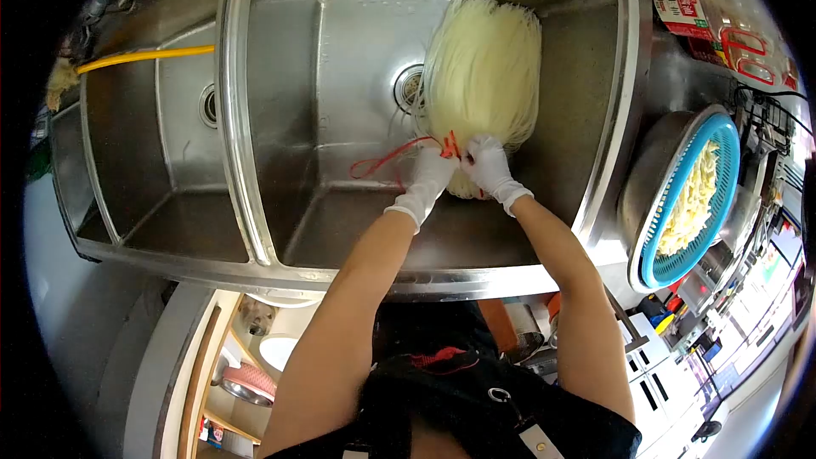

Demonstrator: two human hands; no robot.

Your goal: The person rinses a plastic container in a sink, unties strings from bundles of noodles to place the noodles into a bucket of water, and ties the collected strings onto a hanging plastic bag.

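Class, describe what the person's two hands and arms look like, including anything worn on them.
The left hand and right hand each wear a plain white glove that reaches the wrist, its cuff slightly wrinkled. The forearms are bare, with black sleeves above them. No markings can be made out on the gloves.

Both bare arms reach forward and slant inward, the left forearm (364, 263) and the right forearm (558, 246) drawing closer toward the wrists. The left hand (434, 172) and right hand (490, 167), each in a white glove, sit just beside each other, backs partly up. The right fingers bend inward; the left fingertips are hard to make out. Both elbows are slightly bent.
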